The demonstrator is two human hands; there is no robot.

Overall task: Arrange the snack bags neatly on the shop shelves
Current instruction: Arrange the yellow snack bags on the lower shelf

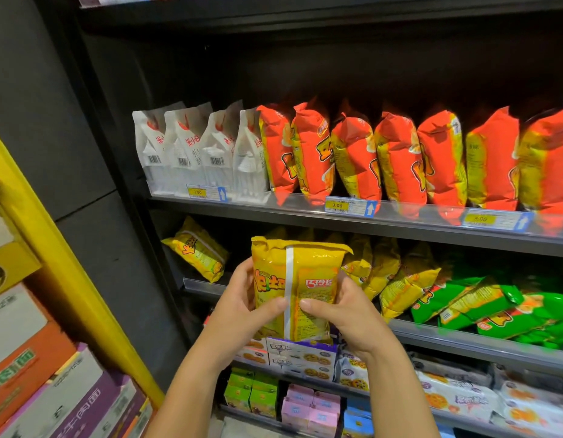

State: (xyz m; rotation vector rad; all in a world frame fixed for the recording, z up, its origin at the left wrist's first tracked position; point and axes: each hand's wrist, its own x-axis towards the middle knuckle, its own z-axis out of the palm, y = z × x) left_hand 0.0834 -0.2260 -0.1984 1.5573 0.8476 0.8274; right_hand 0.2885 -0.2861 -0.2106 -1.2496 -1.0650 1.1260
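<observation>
A person's left hand (239, 308) and right hand (346, 314) hold a yellow snack bag (311, 279) upright before dark shop shelves (305, 213).
On the upper shelf, orange bags (397, 159) stand in a row on edge, with white bags (179, 150) to their left. On the middle shelf (463, 339), green bags (495, 308) lie heaped at the right, leaning yellow bags (400, 279) stand beside them, and a lone yellow bag (198, 248) lies tilted at the far left. The held bag is in front of the gap between them, its back seam facing the camera. Each hand grips one side edge, thumbs pressed near the seam. Small price tags (349, 205) sit on the upper rim.
</observation>
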